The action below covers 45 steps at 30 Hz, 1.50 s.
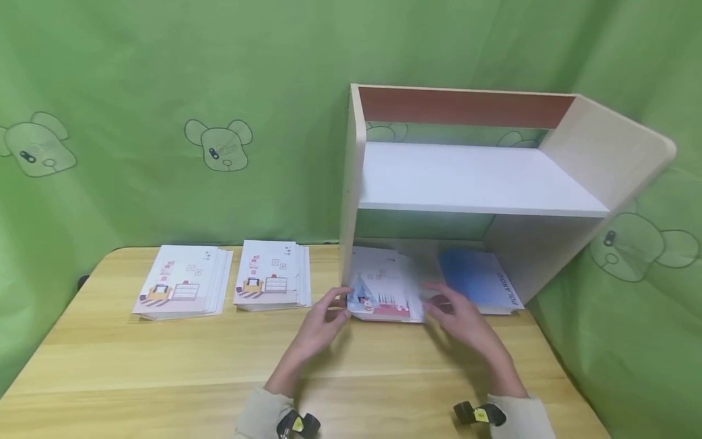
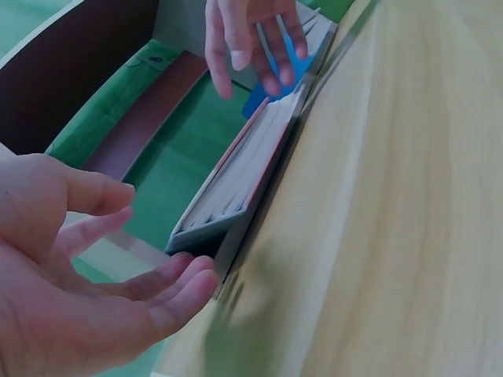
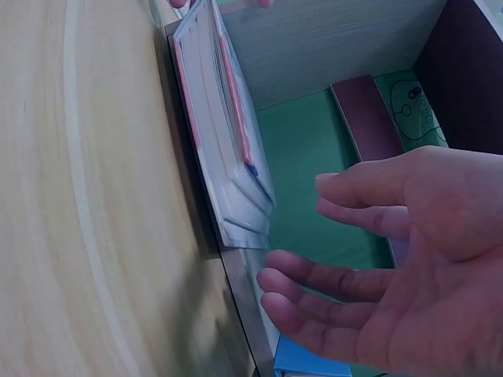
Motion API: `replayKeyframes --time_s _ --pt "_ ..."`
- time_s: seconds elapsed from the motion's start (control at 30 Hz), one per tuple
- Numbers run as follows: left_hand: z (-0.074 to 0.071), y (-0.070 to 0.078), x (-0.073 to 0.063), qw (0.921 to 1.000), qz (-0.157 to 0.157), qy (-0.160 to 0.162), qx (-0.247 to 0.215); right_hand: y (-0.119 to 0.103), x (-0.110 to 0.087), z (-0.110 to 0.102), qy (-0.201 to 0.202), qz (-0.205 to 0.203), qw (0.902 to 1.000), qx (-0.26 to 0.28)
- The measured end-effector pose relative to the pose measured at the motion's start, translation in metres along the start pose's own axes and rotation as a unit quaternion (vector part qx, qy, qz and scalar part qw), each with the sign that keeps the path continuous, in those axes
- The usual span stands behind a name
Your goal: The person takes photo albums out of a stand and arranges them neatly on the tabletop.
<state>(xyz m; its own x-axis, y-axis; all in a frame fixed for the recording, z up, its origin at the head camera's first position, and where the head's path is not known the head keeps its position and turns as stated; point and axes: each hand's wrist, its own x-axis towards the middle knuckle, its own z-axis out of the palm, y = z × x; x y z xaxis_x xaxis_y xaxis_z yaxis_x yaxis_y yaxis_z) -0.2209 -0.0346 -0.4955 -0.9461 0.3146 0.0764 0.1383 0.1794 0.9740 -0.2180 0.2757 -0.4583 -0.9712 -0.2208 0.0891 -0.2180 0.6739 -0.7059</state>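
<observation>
A stack of thin illustrated booklets lies on the bottom board of a small wooden shelf, at its left side. Beside the stack's left edge is my left hand, fingers loosely bent and fingertips right at the corner. My right hand hovers by the stack's right edge, its fingers spread with nothing between them. In the right wrist view the booklets fan out slightly at the near end, apart from the fingertips. Right of the stack lies a blue booklet marked POLAROID, on the same board.
The shelf has a white upper board and tall side panels; its left panel rises close to my left hand. Two more fanned booklet stacks, one far left and one nearer, rest on the wooden table. Green curtain hangs behind.
</observation>
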Motion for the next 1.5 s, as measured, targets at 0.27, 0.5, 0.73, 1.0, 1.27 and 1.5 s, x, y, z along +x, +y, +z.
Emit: replayKeyframes --time_s 0.27,0.5,0.73,1.0,1.27,1.5 --pt "0.008 -0.003 -0.002 0.9997 -0.018 0.016 -0.008 0.000 -0.002 0.004 -0.008 0.020 0.9997 0.008" --pt "0.011 -0.009 -0.001 0.9985 -0.026 0.036 -0.032 0.003 0.002 0.012 -0.024 0.041 0.9978 0.048" --pt "0.021 -0.009 0.003 0.9959 -0.036 0.065 -0.052 0.010 0.002 0.019 -0.018 0.029 0.9981 0.051" --pt "0.031 -0.011 0.004 0.9934 -0.040 0.084 -0.067 0.011 0.002 0.023 -0.014 0.050 0.9971 0.056" --pt "0.039 -0.009 0.007 0.9919 -0.045 0.092 -0.075 0.010 0.004 0.024 -0.018 0.069 0.9939 0.085" --pt "0.045 -0.007 0.010 0.9889 -0.062 0.109 -0.080 0.010 0.006 0.025 -0.012 0.060 0.9959 0.066"
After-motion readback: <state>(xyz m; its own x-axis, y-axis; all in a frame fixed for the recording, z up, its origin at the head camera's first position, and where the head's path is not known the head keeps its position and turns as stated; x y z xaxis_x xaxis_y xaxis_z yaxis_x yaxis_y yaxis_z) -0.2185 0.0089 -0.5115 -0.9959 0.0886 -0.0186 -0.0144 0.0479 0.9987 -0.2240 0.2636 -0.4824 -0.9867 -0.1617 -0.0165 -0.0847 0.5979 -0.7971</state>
